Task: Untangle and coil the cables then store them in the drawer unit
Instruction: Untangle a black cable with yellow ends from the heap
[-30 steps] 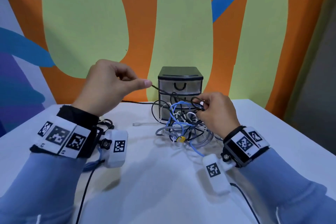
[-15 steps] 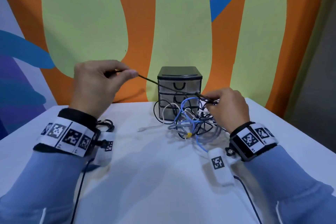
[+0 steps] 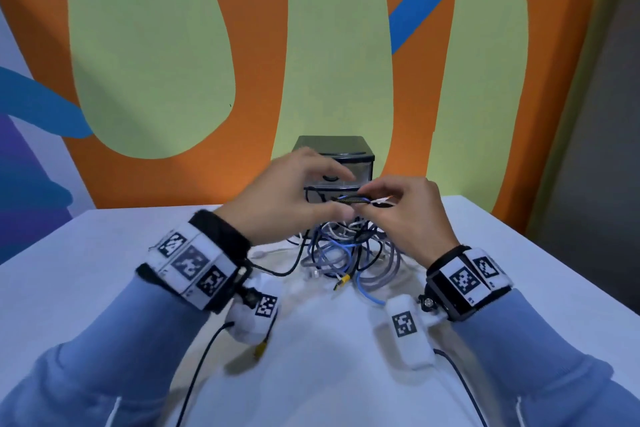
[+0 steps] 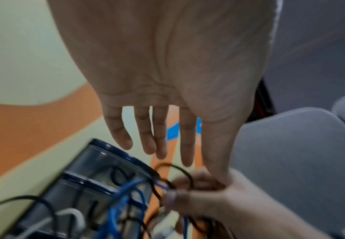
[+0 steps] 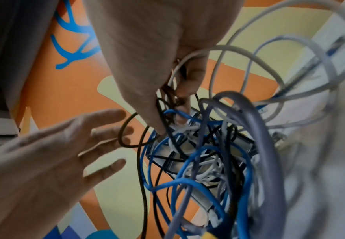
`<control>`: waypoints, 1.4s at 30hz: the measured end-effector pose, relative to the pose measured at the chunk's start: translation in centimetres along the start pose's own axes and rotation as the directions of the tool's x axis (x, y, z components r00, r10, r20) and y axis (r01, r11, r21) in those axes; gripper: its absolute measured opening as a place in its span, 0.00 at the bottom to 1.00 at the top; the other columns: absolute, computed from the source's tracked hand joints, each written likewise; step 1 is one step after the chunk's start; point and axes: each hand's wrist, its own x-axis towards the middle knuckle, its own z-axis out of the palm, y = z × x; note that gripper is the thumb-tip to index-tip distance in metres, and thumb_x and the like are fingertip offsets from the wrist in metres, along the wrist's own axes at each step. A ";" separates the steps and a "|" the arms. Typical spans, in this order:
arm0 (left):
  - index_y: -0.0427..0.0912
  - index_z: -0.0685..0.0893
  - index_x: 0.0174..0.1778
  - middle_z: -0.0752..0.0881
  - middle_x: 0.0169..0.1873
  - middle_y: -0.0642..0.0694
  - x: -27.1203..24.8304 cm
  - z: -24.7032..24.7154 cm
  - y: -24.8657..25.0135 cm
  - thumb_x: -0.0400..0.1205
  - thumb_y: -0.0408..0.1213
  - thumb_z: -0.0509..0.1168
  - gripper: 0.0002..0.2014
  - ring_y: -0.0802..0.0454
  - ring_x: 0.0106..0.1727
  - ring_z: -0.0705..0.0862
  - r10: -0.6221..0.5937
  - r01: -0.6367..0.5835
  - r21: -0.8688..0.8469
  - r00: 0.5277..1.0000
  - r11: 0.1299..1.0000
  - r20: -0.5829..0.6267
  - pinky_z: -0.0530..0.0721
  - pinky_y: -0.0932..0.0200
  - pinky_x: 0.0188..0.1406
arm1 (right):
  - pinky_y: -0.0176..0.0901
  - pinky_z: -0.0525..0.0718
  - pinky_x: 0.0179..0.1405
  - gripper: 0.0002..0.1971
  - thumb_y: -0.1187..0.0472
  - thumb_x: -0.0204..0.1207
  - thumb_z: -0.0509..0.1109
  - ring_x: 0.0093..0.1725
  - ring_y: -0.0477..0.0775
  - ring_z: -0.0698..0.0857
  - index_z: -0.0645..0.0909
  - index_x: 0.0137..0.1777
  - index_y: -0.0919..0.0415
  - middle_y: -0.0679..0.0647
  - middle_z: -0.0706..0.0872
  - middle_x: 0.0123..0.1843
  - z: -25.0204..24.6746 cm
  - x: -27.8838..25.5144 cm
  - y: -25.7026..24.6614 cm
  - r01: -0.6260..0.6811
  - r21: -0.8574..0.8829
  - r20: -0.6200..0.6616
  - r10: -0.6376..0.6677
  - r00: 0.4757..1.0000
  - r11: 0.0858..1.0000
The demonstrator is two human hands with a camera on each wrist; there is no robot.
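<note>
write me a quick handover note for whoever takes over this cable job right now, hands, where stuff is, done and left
Left hand: open, fingers straight, holds nothing, beside the right hand.
Right hand: pinches a black cable lifted out of the tangle.
Cable tangle: blue, grey, white and black cables knotted together on the table, in front of the drawer unit.
Done: nothing coiled or stored that I can see; the drawers look shut.
Left: free the black cable, coil it, then the others, and put all in the drawers.

Both hands raised, nearly touching at the fingertips. Left hand [image 3: 284,198] fingers straight and spread, palm open, gripping nothing. Right hand [image 3: 405,215] fingers curled, thumb and fingertips pinching a black cable [image 3: 349,199].
</note>
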 end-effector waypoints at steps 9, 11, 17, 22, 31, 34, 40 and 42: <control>0.48 0.84 0.48 0.92 0.33 0.48 0.4 3.5 0.2 0.84 0.49 0.77 0.11 0.54 0.36 0.90 -0.038 0.020 -0.239 0.997 0.971 -0.072 0.84 0.55 0.35 | 0.27 0.81 0.50 0.12 0.71 0.72 0.83 0.47 0.38 0.89 0.95 0.51 0.55 0.46 0.93 0.45 -0.1 -0.4 -0.3 0.083 0.203 0.173 -0.119 0.978 0.976; 0.48 0.84 0.47 0.92 0.30 0.49 -0.1 3.4 0.1 0.82 0.54 0.77 0.15 0.55 0.31 0.89 -0.046 0.042 -0.230 0.999 0.972 -0.012 0.80 0.60 0.30 | 0.33 0.84 0.49 0.12 0.71 0.74 0.80 0.47 0.42 0.91 0.96 0.52 0.55 0.47 0.94 0.46 -0.2 -0.4 -0.4 0.034 0.229 0.206 -0.082 0.975 0.973; 0.47 0.86 0.41 0.78 0.18 0.55 -0.3 2.8 -1.9 0.86 0.50 0.75 0.12 0.55 0.21 0.72 -0.086 0.063 -0.223 0.992 0.973 -0.093 0.67 0.57 0.28 | 0.52 0.87 0.51 0.10 0.67 0.78 0.79 0.47 0.63 0.89 0.96 0.48 0.51 0.56 0.94 0.43 -0.4 -0.5 -0.7 0.003 0.209 0.270 -0.061 0.961 0.978; 0.43 0.87 0.47 0.72 0.18 0.56 -0.6 2.0 -2.9 0.82 0.39 0.80 0.08 0.54 0.22 0.67 -0.110 0.080 -0.309 0.990 0.948 -0.083 0.66 0.62 0.25 | 0.38 0.83 0.28 0.03 0.63 0.89 0.70 0.38 0.50 0.90 0.84 0.58 0.57 0.54 0.94 0.39 -0.6 -0.3 -1.3 -0.165 0.367 0.184 0.103 0.978 0.916; 0.47 0.93 0.54 0.80 0.23 0.47 -1.1 0.8 -4.0 0.82 0.35 0.80 0.07 0.53 0.28 0.82 -0.166 0.185 -0.338 0.983 0.923 0.085 0.77 0.62 0.33 | 0.44 0.86 0.25 0.04 0.61 0.94 0.59 0.30 0.51 0.85 0.74 0.59 0.52 0.49 0.88 0.29 -0.5 0.5 0.3 -0.236 0.595 -0.188 0.418 0.889 0.769; 0.47 0.94 0.54 0.81 0.25 0.47 -1.3 0.5 -3.7 0.83 0.38 0.78 0.05 0.52 0.31 0.82 -0.169 0.190 -0.382 0.982 0.904 0.088 0.76 0.61 0.35 | 0.45 0.84 0.33 0.05 0.62 0.93 0.57 0.32 0.53 0.85 0.75 0.56 0.55 0.52 0.88 0.29 -1.1 0.9 0.6 -0.255 0.699 -0.183 0.512 0.839 0.668; 0.45 0.93 0.44 0.69 0.24 0.54 -1.6 0.3 -3.7 0.74 0.62 0.78 0.22 0.54 0.29 0.66 -0.206 0.190 -0.375 0.979 0.907 -0.004 0.63 0.59 0.29 | 0.45 0.76 0.45 0.23 0.57 0.83 0.68 0.26 0.52 0.64 0.61 0.29 0.52 0.50 0.61 0.23 -3.3 0.7 -0.4 -0.436 0.871 0.347 0.345 0.872 0.227; 0.43 0.92 0.42 0.68 0.25 0.52 -1.7 0.1 -3.8 0.75 0.65 0.75 0.24 0.53 0.31 0.66 -0.214 0.178 -0.378 0.975 0.909 -0.055 0.63 0.62 0.30 | 0.40 0.78 0.40 0.22 0.54 0.86 0.68 0.21 0.49 0.60 0.69 0.30 0.54 0.48 0.58 0.19 -3.5 0.6 -0.5 -0.436 0.882 0.377 0.290 0.880 0.177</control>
